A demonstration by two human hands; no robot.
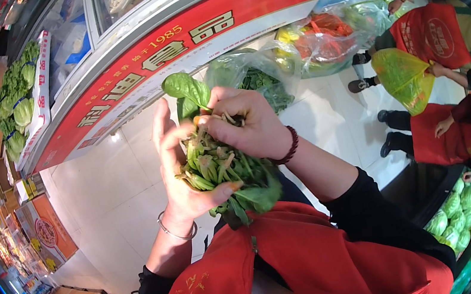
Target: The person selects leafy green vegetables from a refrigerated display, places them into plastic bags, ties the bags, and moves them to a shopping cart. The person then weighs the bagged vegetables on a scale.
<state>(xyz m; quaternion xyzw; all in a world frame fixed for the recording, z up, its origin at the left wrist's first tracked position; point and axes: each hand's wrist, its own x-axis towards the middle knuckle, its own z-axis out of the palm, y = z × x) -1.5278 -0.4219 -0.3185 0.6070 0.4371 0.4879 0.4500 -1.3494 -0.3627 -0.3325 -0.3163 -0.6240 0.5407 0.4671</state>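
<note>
A bunch of leafy greens [210, 161], perhaps spinach, rests in my left hand [176, 173], its cut stem ends facing up and its leaves hanging toward my red vest. My left thumb presses across the near side of the stems. Over the top of the bunch, my right hand [245, 123] pinches a single stem with a broad green leaf [185, 88] that stands out beyond the fingers. Curled right fingers hide part of the bunch. A metal bangle [178, 234] is on my left wrist and a dark red braided bracelet [288, 145] on my right.
Ahead stands a chest freezer [176, 47] with a red printed front. Clear plastic bags of vegetables [267, 81] lie beside it on the tiled floor. Heads of leafy greens [17, 103] fill a box at left. Two people in red stand at right, one with a yellow bag [402, 80], near cabbages [456, 210].
</note>
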